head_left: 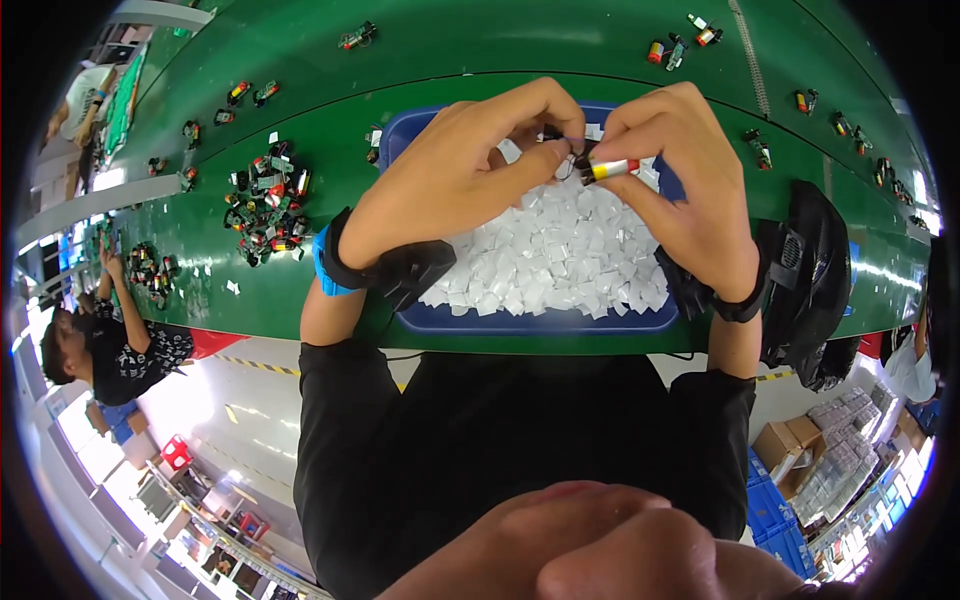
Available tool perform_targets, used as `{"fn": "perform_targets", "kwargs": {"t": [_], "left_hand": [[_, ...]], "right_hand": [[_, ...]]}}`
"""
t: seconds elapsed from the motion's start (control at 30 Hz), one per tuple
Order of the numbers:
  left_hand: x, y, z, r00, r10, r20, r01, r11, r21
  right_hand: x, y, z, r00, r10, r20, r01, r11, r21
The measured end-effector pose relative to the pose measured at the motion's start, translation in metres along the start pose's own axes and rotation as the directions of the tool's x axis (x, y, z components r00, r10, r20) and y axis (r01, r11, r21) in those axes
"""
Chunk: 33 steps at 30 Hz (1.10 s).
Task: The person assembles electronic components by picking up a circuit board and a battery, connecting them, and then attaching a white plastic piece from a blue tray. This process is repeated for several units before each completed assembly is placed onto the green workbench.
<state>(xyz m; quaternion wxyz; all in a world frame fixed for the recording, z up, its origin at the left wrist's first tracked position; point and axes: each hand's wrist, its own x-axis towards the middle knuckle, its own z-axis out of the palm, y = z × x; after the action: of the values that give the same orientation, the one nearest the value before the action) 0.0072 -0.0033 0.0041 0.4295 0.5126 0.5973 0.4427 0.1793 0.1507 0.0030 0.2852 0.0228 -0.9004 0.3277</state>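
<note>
Above a blue tray [540, 326] heaped with small white square pieces [550, 255], my two hands meet at chest height. My right hand [685, 180] pinches a small battery cell [612, 170] with a yellow, white and red wrap, lying sideways between thumb and fingers. My left hand [470, 175] is closed, thumb against fingertips, at a small black part with thin dark wires [567, 165] beside the cell's left end. Whether that part is joined to the cell is partly hidden by the fingers. Each wrist wears a black strap with a dark module.
A pile of circuit boards with battery cells [270, 205] lies left of the tray; more units are scattered along the green table [480, 50]. A black bag [810, 280] sits to the right. Another person [110, 340] works at far left beside another pile [150, 273].
</note>
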Motion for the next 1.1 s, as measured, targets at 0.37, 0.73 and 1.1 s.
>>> {"fn": "perform_targets", "kwargs": {"t": [0.37,0.73,1.1], "left_hand": [[0.008,-0.011,0.005,0.992,-0.125,-0.002,0.085,0.691,-0.718],[0.003,-0.001,-0.002,0.990,-0.134,0.050,0.142,0.909,-0.393],[-0.004,-0.006,0.008,0.992,-0.087,-0.087,0.070,0.980,-0.186]], "right_hand": [[0.001,-0.004,0.008,0.983,-0.172,-0.062,0.173,0.985,0.000],[0.002,-0.008,-0.002,0.979,-0.203,-0.007,0.201,0.974,-0.102],[0.003,-0.006,0.012,0.967,-0.232,-0.109,0.182,0.923,-0.340]]}}
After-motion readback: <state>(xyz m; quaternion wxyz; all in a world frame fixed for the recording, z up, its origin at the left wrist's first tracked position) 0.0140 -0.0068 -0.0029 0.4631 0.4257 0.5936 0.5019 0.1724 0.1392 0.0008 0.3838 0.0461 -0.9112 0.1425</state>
